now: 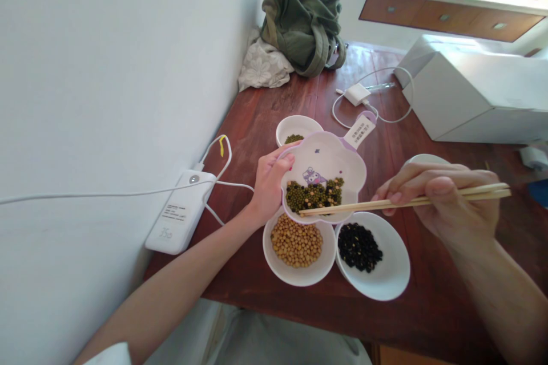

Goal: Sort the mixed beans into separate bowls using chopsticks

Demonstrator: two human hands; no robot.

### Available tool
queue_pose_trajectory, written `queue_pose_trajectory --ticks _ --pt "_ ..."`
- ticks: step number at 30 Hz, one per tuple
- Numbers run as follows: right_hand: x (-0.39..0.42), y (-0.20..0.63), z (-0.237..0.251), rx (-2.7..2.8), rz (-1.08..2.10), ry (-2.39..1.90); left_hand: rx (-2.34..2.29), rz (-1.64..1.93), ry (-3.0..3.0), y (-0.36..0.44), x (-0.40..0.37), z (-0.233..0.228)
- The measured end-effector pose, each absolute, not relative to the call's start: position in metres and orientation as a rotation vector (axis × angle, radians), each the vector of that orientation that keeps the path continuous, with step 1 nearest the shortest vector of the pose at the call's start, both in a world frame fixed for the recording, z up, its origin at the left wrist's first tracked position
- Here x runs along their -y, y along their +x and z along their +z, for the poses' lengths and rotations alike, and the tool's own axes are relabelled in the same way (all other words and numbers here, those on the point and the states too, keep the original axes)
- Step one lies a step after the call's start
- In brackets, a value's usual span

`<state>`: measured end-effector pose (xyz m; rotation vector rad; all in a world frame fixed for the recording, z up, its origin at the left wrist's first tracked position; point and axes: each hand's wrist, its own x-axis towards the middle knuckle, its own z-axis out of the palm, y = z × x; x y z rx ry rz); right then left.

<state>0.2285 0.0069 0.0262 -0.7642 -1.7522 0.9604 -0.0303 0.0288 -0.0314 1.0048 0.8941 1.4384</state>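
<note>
My left hand [269, 185] grips the left rim of a flower-shaped bowl [338, 157] with a cartoon print, tilted toward me above the table. Mixed green and yellow beans [314, 194] lie at its low front edge. My right hand [445, 197] holds wooden chopsticks [377, 204] whose tips reach the bowl's front rim by the beans. Below it stand a white bowl of yellow soybeans [297, 245] and a white bowl of black beans [359, 247]. Behind it is a small white bowl with a few green beans [294, 138].
A white power bank [180, 218] with cables lies by the wall at left. A green jacket [305, 17] and cloth sit at the far corner. A white charger [356, 93] with cord and a large white box [475, 88] lie at right. Another white bowl's rim [428, 158] shows behind my right hand.
</note>
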Motion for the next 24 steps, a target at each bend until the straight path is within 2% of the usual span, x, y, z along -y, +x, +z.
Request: queue_pose_trajectory --ticks 11,18,24 --pt "-0.0062 0.2277 0.0252 1.728 1.001 -0.671 -0.855 1.444 1.010 -0.0312 -0.0291 -0.0337" --pt "-0.0100 0.2320 0.0282 1.621 0.868 -0.745 -0.857 1.448 0.992 -0.0315 -0.0275 -0.0339" --pt "-0.0073 0.2348 0.0318 1.762 0.812 -0.818 -0.888 1.450 0.992 -0.0307 -0.0280 -0.0320"
